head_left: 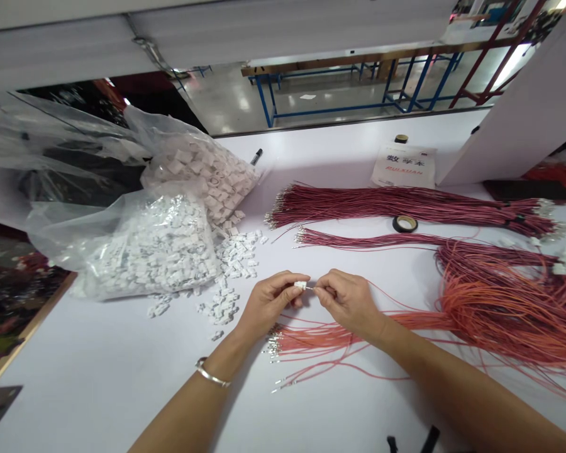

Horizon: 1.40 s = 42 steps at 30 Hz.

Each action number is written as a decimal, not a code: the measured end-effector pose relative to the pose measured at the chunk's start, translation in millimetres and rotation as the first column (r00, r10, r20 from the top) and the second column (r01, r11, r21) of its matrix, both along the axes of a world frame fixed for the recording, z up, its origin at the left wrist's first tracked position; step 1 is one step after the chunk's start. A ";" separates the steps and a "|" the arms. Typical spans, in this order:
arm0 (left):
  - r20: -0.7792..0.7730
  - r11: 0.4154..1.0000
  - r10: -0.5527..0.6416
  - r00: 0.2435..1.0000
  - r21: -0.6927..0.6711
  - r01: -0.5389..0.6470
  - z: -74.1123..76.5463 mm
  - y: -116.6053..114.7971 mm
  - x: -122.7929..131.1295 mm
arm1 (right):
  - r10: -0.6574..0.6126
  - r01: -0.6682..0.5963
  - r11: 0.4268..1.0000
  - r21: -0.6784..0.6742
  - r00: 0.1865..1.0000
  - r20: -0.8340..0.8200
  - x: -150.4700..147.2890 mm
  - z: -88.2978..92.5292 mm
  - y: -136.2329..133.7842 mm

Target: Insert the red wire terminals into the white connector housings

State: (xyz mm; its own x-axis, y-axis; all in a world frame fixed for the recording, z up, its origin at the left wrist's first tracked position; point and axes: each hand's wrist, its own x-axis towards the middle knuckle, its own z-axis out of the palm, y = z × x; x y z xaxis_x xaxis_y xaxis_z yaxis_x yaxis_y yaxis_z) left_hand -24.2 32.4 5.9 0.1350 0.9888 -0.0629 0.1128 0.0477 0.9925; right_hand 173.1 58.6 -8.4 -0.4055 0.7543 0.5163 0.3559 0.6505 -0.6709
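Note:
Between thumb and fingers, my left hand [273, 301] pinches a small white connector housing [300, 285]. My right hand [346, 299] is closed on a thin wire, whose metal terminal [310, 288] points left at the housing's right side. Whether the terminal tip is inside the housing is too small to tell. Both hands are above the white table, close together. Below them lies a bundle of orange-red wires [311, 340] with bare metal terminals at its left end. A few wires [311, 372] lie apart, nearer to me.
White housings spill from a clear plastic bag [160, 245] on the left; behind it stands a bag of pinkish pieces [202, 163]. Dark red wire bundles [387, 207] lie beyond my hands, with a tape roll [405, 224] beside them. Tangled wires [500, 296] cover the right side.

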 end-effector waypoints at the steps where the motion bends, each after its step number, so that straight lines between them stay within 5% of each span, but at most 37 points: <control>1: -0.002 1.000 -0.002 1.000 0.001 0.002 -0.2 0.0 0.1 | 0.001 -0.001 1.000 -0.004 1.000 0.002 0.2 0.0 0.1; 16: 0.131 0.977 0.080 0.988 -0.206 -0.052 -1.7 -0.9 3.0 | -0.026 0.025 1.000 0.011 0.999 0.022 -5.7 -5.5 -2.3; 42: 0.260 0.979 0.000 0.966 -0.197 0.054 -4.2 -0.3 10.4 | 0.053 -0.058 0.995 0.078 0.997 0.064 -5.2 -14.0 -2.4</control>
